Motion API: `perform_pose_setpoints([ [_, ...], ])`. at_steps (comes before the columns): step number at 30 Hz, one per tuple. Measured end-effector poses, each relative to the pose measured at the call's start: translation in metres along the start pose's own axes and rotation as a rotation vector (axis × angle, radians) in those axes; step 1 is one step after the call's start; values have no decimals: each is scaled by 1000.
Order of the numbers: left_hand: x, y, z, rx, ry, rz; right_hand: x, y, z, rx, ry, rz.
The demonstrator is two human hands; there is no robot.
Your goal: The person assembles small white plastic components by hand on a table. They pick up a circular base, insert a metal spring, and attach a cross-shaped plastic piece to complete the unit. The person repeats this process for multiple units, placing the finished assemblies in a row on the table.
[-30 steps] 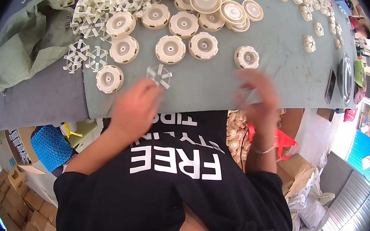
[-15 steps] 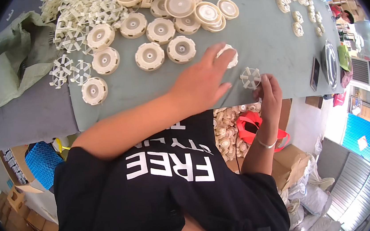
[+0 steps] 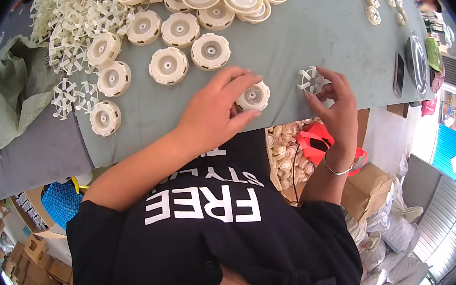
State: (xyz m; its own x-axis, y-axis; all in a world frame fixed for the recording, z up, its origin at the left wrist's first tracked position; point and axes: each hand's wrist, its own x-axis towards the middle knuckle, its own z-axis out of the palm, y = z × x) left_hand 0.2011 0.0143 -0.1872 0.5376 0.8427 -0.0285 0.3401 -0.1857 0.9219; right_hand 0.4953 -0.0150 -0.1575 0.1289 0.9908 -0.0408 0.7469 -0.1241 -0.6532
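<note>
Near the front edge of the table my left hand [image 3: 216,105] curls its thumb and fingers around a round cream plastic cap [image 3: 254,96], which lies with its recessed centre facing up. To its right, my right hand [image 3: 336,99] pinches a pale spoked plastic ring [image 3: 310,80] between thumb and fingers, tilted at the table surface. The ring and the cap are apart. Beyond my left hand are several more cream caps, among them one cap [image 3: 168,66] and another [image 3: 210,51]. A heap of spoked rings [image 3: 80,27] lies at the far left.
Small cream parts [image 3: 372,7] stand at the far right, with a phone [image 3: 398,75] and a shiny metal tray [image 3: 418,63] near the table's right edge. A green sack [image 3: 2,109] lies at left. Below the edge are a bin of cream parts [image 3: 282,159] and red straps [image 3: 315,139].
My left hand has come nearer and left, now around a cap that it partly covered before. My right hand has shifted slightly right with the spoked ring, which is now tilted.
</note>
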Motion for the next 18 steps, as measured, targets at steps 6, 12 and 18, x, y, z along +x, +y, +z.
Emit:
perform_pose_setpoints([
  [6, 1, -10, 5, -17, 81, 80, -11, -40, 12, 140, -83, -269],
  [12, -4, -10, -2, -198, 69, 33, -10, -63, 28, 105, -144, -354],
  [18, -2, -8, -5, -217, 37, -31, -12, -72, 47, 11, -207, -246],
])
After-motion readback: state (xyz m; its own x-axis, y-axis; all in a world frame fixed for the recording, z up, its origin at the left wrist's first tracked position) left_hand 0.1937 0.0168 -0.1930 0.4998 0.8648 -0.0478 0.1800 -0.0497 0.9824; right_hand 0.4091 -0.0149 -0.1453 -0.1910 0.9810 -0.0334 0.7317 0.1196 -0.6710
